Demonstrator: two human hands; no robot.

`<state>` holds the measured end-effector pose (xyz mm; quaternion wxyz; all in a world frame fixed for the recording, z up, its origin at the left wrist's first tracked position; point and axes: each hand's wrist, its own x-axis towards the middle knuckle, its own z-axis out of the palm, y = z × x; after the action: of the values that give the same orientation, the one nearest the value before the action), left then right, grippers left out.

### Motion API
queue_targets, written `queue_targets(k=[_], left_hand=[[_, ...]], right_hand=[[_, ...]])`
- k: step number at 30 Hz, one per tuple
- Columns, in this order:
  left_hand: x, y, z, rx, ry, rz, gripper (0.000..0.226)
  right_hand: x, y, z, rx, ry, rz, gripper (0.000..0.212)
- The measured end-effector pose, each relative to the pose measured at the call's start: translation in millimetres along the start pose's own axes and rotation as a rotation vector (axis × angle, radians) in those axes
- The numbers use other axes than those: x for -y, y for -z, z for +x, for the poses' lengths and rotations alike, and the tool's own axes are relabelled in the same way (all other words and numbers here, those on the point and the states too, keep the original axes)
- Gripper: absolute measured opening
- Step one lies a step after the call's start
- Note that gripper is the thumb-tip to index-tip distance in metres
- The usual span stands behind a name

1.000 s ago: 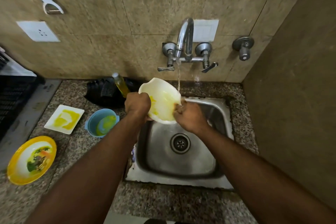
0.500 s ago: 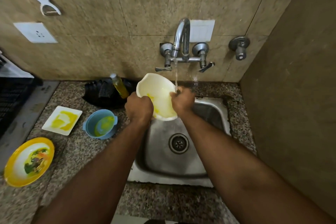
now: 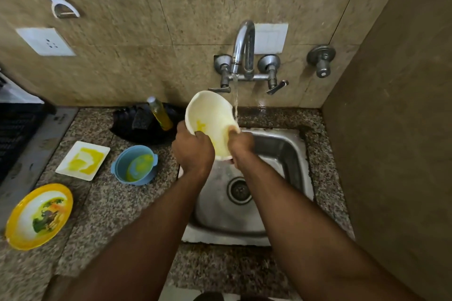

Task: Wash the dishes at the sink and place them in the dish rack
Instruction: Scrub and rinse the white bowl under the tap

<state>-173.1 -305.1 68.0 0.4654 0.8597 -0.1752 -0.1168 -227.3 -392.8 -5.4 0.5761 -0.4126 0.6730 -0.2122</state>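
Left hand point(image 3: 193, 151) gripping cream bowl point(image 3: 211, 117), right hand point(image 3: 241, 145) grip unclear, fingertips hidden.

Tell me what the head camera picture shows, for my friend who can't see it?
Two hands, left hand and right hand, hold a cream bowl with yellow smears, tilted beside running tap water over a steel sink. On the counter to the left wait a blue bowl, a white square plate and a yellow-rimmed plate, all dirty.
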Motion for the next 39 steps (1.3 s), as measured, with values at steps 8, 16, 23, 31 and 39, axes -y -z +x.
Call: queue_targets(k=[8,16,23,31,39], left_hand=[[-14.1,-2.8,12.6,-0.067,-0.013,-0.060,0.037],[-1.0,-5.8,0.1,-0.096,-0.021,-0.089,0.037],[-3.7,-5.0,-10.1,0.024,-0.001,-0.109,0.033],[-10.0,12.6,63.3,0.373,0.548,-0.475,0.106],[-32.4,22.4,76.0,0.721,0.489,-0.370,0.072]], right_hand=[[28.9,1.5,11.4,0.103,0.059,-0.034,0.057],[-0.6,-0.1,6.0,0.028,0.170,0.051,0.031],[22.7,18.0,14.8,-0.106,0.212,-0.213,0.062],[43.8,49.6,26.8,0.358,0.288,-0.206,0.044],[30.5,36.8,22.0,0.203,0.510,-0.342,0.023]])
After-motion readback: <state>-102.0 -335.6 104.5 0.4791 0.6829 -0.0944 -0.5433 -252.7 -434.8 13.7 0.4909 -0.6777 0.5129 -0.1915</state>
